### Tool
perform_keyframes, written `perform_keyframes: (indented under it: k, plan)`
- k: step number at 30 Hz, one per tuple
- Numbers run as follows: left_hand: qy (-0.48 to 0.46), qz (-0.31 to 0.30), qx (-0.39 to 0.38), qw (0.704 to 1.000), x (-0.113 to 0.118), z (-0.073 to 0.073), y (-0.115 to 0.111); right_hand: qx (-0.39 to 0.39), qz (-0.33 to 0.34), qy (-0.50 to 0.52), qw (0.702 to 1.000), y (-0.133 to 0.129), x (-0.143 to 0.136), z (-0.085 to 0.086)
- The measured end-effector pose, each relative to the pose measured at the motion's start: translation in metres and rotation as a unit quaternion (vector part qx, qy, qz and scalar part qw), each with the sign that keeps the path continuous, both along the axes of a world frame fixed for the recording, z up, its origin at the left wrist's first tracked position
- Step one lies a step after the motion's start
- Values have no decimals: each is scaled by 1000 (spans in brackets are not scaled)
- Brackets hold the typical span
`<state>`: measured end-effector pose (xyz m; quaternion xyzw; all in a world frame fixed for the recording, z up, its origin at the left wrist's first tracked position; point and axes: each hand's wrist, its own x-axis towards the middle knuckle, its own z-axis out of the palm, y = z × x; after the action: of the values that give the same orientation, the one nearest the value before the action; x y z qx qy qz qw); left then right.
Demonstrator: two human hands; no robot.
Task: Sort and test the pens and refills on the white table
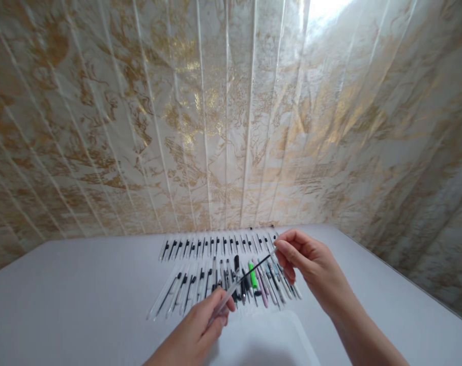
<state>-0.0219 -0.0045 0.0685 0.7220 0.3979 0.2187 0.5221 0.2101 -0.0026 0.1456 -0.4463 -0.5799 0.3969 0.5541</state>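
Note:
A clear pen barrel [224,301] is gripped by my left hand [202,323], its fingers wrapped round it. From the barrel's upper end a thin dark ink refill [258,265] sticks out at a slant, partly inside it. My right hand [313,262] pinches the refill's far end between thumb and forefinger. Behind the hands lies a front row of pens: clear ones with black pieces [182,287] at the left, a bright green pen [253,275] and a pinkish pen [264,295] toward the right. Part of this row is hidden by the hands.
Farther back, a row of clear pens with black clips [217,246] runs across the white table [109,284]. A white tray [301,338] stands at the near edge, partly behind my left hand. A gold-patterned, shiny sheet [170,117] rises behind the table.

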Motion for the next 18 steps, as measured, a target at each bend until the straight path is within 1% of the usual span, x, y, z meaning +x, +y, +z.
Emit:
perform_keyframes:
  k: [4,7,9,11,13,14,16,18]
  plan:
    - [-35,-18,-11,999,1,-5,0,-13,21,-6,1000,-2,-6,-2]
    - [-121,-14,-62,991,5,-8,-1,-30,66,-14,997,-6,-16,-7]
    - [-199,26,-127,971,9,-5,-3,-19,95,-44,994,-10,-26,-12]
    - [-270,83,-189,941,11,1,-6,17,93,-120,988,-16,-38,-19]
    - [-324,127,-219,912,13,10,-8,68,95,-227,967,-21,-50,-26]
    - [-347,136,-225,900,14,13,-10,95,102,-274,952,-23,-56,-29]
    - [-384,145,-231,882,16,19,-11,148,114,-344,920,-26,-65,-34]
    - [-408,149,-240,868,17,23,-13,192,93,-392,895,-26,-71,-39]
